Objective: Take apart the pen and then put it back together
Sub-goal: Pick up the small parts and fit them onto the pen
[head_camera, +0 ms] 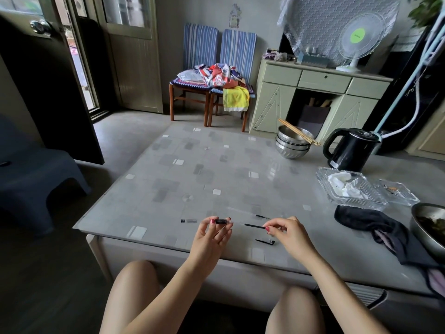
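My left hand (212, 237) holds the clear pen barrel (192, 221) by its black ribbed grip, level over the table's near edge, with the barrel's black end pointing left. To its right, my right hand (289, 233) pinches the thin black refill (254, 225), whose tip points left toward the barrel, a short gap apart. A small black pen piece with a clip (265, 241) lies on the table just below the refill. Another thin clear piece with a dark tip (261, 216) lies just beyond the hands.
The grey table (192, 179) also carries stacked steel bowls with chopsticks (292, 143), a black kettle (350, 150), two glass trays (349, 189), a dark cloth (375, 227) and a metal bowl (427, 227) at right. A dark stool (33, 179) stands left.
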